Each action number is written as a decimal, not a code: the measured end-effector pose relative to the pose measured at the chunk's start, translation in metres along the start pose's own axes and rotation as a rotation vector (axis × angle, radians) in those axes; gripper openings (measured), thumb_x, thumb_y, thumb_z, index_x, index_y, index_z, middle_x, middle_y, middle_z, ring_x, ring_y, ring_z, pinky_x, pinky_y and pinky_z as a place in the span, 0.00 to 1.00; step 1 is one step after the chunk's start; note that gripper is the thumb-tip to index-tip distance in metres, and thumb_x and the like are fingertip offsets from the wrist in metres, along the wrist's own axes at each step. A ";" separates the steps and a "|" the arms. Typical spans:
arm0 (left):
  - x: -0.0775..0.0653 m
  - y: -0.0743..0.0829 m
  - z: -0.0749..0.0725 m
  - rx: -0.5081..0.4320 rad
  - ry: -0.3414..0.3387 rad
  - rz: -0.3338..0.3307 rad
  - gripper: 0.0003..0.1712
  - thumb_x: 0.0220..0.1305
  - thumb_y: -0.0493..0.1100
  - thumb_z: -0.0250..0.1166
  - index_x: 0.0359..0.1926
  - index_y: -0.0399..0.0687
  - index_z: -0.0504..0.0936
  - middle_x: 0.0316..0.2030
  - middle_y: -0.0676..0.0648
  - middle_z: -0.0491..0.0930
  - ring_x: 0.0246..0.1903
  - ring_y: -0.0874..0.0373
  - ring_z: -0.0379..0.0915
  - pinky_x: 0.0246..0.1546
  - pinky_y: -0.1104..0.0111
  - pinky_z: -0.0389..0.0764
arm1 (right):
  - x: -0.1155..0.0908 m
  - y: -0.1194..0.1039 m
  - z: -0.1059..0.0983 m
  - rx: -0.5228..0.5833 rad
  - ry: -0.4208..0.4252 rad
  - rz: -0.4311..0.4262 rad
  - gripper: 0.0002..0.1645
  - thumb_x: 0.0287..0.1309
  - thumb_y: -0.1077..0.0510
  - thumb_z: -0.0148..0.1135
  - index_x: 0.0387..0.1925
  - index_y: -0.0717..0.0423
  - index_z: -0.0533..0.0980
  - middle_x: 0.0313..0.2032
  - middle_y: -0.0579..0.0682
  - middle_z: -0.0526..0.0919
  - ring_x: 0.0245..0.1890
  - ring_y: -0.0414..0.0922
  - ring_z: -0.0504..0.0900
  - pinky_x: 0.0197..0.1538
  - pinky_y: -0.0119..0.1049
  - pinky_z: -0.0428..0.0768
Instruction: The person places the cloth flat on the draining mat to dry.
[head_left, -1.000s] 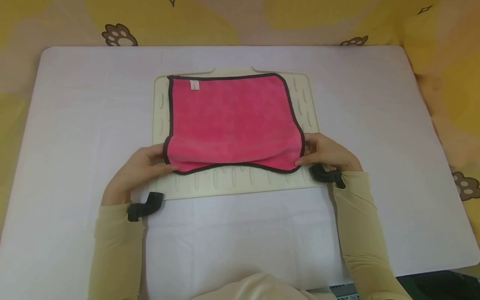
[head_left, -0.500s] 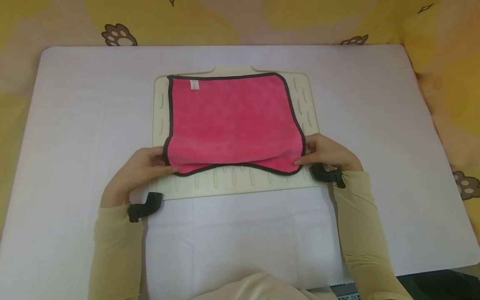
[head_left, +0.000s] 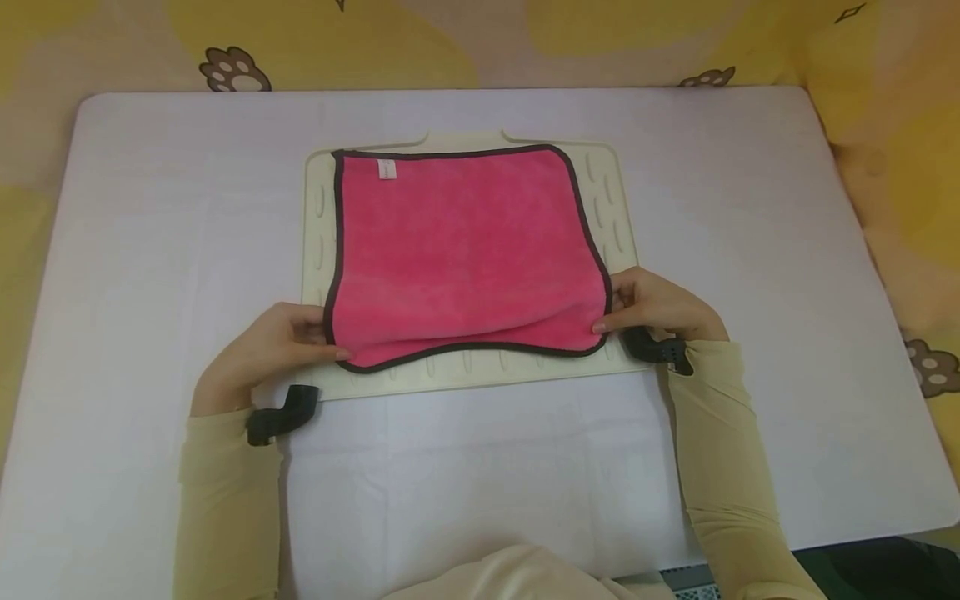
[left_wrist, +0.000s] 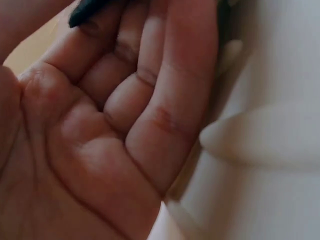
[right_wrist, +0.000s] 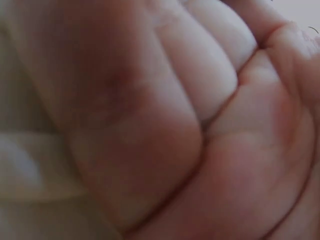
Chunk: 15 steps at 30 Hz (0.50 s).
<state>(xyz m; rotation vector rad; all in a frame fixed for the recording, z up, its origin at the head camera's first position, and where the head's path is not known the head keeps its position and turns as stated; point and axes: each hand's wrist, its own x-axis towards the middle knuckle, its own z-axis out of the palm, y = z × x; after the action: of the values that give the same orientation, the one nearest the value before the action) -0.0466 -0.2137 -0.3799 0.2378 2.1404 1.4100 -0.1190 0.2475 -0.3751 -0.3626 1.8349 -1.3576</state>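
A pink cloth (head_left: 465,242) with a dark border and a small white tag lies over a cream ridged board (head_left: 318,225). Thumb on top and fingers under the edge, my left hand (head_left: 262,354) pinches the cloth's near left corner. At the near right corner my right hand (head_left: 663,308) pinches it in the same way. Between the two hands the near edge bows up in a soft fold. In the left wrist view, curled fingers (left_wrist: 165,100) lie beside the ridged board; the right wrist view is mostly filled by fingers (right_wrist: 115,110) and palm.
Under the board is a white tabletop (head_left: 480,467) with rounded far corners. A yellow patterned fabric (head_left: 480,42) with paw prints surrounds it at the back and sides. Dark wrist mounts (head_left: 285,414) sit at both sleeves. A dark object (head_left: 885,571) shows at the bottom right.
My left hand has drawn the near left corner toward me and slightly left. The near edge lies lower on the board, and its fold is shallower. The right hand has hardly moved.
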 end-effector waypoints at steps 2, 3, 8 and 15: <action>0.000 -0.001 0.000 -0.002 -0.009 -0.011 0.18 0.55 0.34 0.69 0.46 0.29 0.79 0.34 0.44 0.85 0.33 0.60 0.82 0.38 0.77 0.77 | 0.001 0.000 0.000 -0.011 -0.023 -0.024 0.06 0.50 0.69 0.68 0.30 0.65 0.77 0.17 0.52 0.80 0.11 0.37 0.72 0.10 0.32 0.53; 0.000 -0.001 0.000 -0.007 -0.012 -0.016 0.18 0.55 0.34 0.69 0.46 0.30 0.79 0.34 0.44 0.85 0.33 0.59 0.82 0.38 0.76 0.77 | 0.001 0.001 0.000 -0.015 -0.035 -0.040 0.07 0.50 0.70 0.67 0.31 0.67 0.77 0.18 0.53 0.81 0.14 0.39 0.76 0.10 0.32 0.53; -0.001 0.000 0.000 -0.036 -0.018 -0.013 0.19 0.55 0.33 0.69 0.47 0.28 0.78 0.35 0.42 0.84 0.35 0.60 0.82 0.39 0.76 0.77 | 0.001 0.002 -0.001 -0.034 -0.079 -0.074 0.09 0.51 0.70 0.66 0.33 0.70 0.75 0.22 0.55 0.84 0.20 0.44 0.82 0.14 0.27 0.67; -0.002 0.000 -0.002 -0.043 -0.029 -0.018 0.19 0.54 0.33 0.69 0.46 0.28 0.79 0.34 0.43 0.85 0.34 0.59 0.82 0.38 0.76 0.78 | 0.002 0.003 -0.002 -0.031 -0.142 -0.056 0.10 0.51 0.70 0.66 0.35 0.72 0.75 0.25 0.55 0.84 0.22 0.45 0.83 0.25 0.29 0.78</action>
<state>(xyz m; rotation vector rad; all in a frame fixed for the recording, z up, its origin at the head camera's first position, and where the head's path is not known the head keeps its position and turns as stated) -0.0460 -0.2166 -0.3787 0.2209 2.0817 1.4316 -0.1209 0.2488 -0.3784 -0.5177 1.7412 -1.3078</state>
